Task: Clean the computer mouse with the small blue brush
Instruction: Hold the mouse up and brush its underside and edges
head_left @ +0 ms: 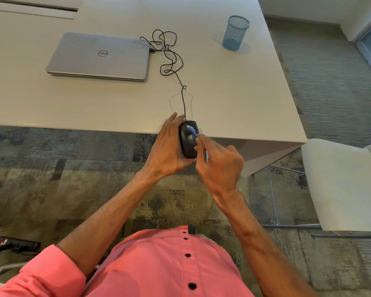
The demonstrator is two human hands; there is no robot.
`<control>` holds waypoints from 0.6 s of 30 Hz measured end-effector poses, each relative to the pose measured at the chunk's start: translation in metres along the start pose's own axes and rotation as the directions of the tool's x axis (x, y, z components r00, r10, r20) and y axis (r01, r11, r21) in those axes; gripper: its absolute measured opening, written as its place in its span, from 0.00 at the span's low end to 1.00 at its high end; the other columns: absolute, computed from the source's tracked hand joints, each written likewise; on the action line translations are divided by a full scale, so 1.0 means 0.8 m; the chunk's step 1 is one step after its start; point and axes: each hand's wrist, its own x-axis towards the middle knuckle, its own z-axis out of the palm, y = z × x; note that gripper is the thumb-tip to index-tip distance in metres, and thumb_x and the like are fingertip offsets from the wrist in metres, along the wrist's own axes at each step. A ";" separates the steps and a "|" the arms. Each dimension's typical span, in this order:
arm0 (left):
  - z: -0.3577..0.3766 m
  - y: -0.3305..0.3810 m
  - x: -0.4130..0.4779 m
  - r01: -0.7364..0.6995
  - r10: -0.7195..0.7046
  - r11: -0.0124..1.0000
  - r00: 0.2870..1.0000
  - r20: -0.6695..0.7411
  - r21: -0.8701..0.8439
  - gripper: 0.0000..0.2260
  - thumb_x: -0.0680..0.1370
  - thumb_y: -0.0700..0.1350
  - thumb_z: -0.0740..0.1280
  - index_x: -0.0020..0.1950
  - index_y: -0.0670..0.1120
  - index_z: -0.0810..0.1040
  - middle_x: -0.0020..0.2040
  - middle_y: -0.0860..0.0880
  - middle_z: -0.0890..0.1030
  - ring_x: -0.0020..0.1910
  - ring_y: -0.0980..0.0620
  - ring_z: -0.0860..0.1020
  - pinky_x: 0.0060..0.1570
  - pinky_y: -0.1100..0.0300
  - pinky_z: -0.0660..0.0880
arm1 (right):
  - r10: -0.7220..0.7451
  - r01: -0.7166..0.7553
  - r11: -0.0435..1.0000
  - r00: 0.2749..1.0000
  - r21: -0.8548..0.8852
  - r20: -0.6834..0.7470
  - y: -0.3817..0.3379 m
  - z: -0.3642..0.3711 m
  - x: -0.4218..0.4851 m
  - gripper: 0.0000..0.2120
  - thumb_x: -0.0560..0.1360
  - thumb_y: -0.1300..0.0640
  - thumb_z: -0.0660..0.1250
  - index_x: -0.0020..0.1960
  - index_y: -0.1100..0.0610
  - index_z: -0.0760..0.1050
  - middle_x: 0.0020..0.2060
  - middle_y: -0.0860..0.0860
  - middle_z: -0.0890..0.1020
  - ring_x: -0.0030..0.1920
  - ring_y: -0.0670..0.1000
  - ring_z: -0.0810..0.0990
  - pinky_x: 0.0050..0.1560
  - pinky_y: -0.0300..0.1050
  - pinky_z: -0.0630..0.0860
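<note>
A black wired computer mouse (187, 144) is held just off the near edge of the white table (234, 99), top side up. My left hand (167, 151) grips it from the left and underneath. A small blue brush (193, 131) with white bristles lies across the mouse's front buttons, bristle end toward the cable. My right hand (220, 166) pinches the brush handle from the right. The mouse's black cable (183, 99) runs up the table in loose loops to the laptop.
A closed silver laptop (99, 56) lies on the table at the far left. A blue mesh pen cup (235, 32) stands at the far right. A white chair (343, 181) is to the right, a black power strip (15, 245) on the carpet at left.
</note>
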 end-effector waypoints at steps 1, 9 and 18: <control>0.000 0.000 0.000 -0.001 0.001 1.000 1.000 0.004 0.001 0.50 0.72 0.62 0.81 0.85 0.41 0.63 0.86 0.42 0.67 0.91 0.43 0.56 0.87 0.39 0.64 | -0.008 0.008 1.000 1.000 -0.025 0.013 0.001 0.002 0.001 0.06 0.83 0.58 0.74 0.57 0.57 0.89 0.33 0.47 0.88 0.28 0.47 0.83 0.30 0.47 0.75; -0.001 -0.014 -0.002 -0.021 0.021 1.000 1.000 0.021 0.017 0.50 0.74 0.58 0.83 0.86 0.39 0.63 0.87 0.44 0.65 0.92 0.45 0.54 0.88 0.41 0.61 | -0.148 0.155 0.987 0.981 -0.049 0.123 -0.002 0.005 -0.009 0.06 0.83 0.57 0.73 0.55 0.58 0.88 0.30 0.47 0.86 0.26 0.50 0.81 0.32 0.45 0.73; 0.000 -0.005 0.004 -0.011 0.011 1.000 1.000 0.004 0.013 0.49 0.74 0.63 0.77 0.86 0.42 0.62 0.87 0.45 0.65 0.92 0.47 0.54 0.87 0.51 0.57 | -0.098 0.092 0.994 0.987 0.058 0.124 0.001 -0.005 -0.002 0.06 0.84 0.56 0.72 0.52 0.54 0.88 0.33 0.46 0.88 0.28 0.48 0.82 0.32 0.48 0.76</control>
